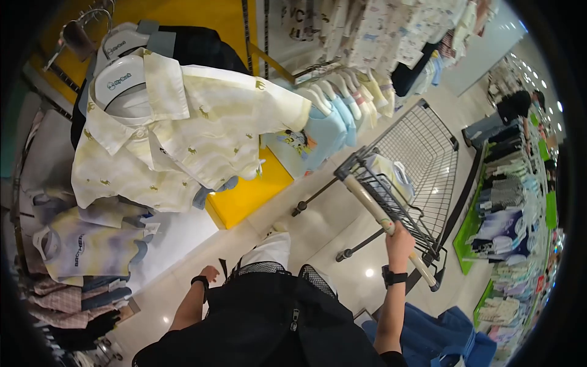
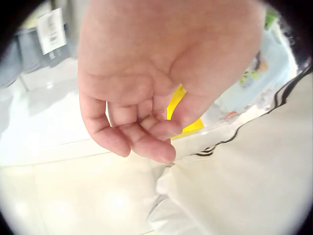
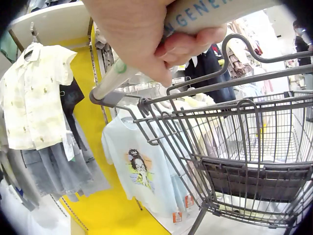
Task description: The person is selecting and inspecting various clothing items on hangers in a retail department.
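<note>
My right hand (image 1: 400, 241) grips the pale handlebar (image 1: 369, 203) of a wire shopping cart (image 1: 422, 153). In the right wrist view its fingers curl round the bar, which carries blue lettering. A light garment (image 1: 391, 174) lies in the cart. My left hand (image 2: 161, 83) hangs low beside my body, fingers loosely bent, holding nothing. Just beyond it are my white trousers (image 2: 244, 181). Ahead on the left hangs a cream short-sleeved shirt (image 1: 183, 128) with small animal prints, on a white hanger (image 1: 119, 79).
Light blue T-shirts (image 1: 324, 128) hang on a rail beside a yellow display base (image 1: 254, 192). A purple-and-yellow shirt (image 1: 92, 244) hangs at lower left. Along the right stand clothes racks with green bases (image 1: 471, 241). Dark blue clothing (image 1: 434, 336) is close behind my right arm.
</note>
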The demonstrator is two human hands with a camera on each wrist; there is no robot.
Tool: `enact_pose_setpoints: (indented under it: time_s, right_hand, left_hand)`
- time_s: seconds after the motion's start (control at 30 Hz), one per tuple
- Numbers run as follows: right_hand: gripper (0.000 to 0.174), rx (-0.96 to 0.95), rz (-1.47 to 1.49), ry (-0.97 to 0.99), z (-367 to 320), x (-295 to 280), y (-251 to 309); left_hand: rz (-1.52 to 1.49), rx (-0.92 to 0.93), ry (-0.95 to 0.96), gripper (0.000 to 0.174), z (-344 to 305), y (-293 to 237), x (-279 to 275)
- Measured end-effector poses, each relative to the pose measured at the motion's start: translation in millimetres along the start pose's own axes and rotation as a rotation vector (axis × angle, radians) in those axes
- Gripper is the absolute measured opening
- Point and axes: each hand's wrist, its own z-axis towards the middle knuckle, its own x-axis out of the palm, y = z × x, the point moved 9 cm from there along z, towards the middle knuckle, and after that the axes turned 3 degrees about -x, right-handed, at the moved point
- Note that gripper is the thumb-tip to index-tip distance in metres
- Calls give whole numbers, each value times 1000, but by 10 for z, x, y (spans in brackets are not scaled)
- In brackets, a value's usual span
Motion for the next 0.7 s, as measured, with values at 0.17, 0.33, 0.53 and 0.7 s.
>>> enact_pose_setpoints:
  time_s: [0.17, 0.33, 0.53, 0.7]
  right_hand:
    - [14, 7, -34, 28, 501, 178, -307]
    - [13, 11, -51, 27, 906, 247, -504]
    - [25, 60, 49, 145, 1258, 255, -608]
    - [36, -57, 120, 491, 1707, 289, -399]
  left_hand:
    - [653, 463, -13, 22, 273, 187, 538]
    - [-397, 174, -86, 21, 478, -214, 312]
    - [-875, 279, -37, 24, 621, -715, 273]
    - [-481, 163, -226, 27, 286, -1119, 206]
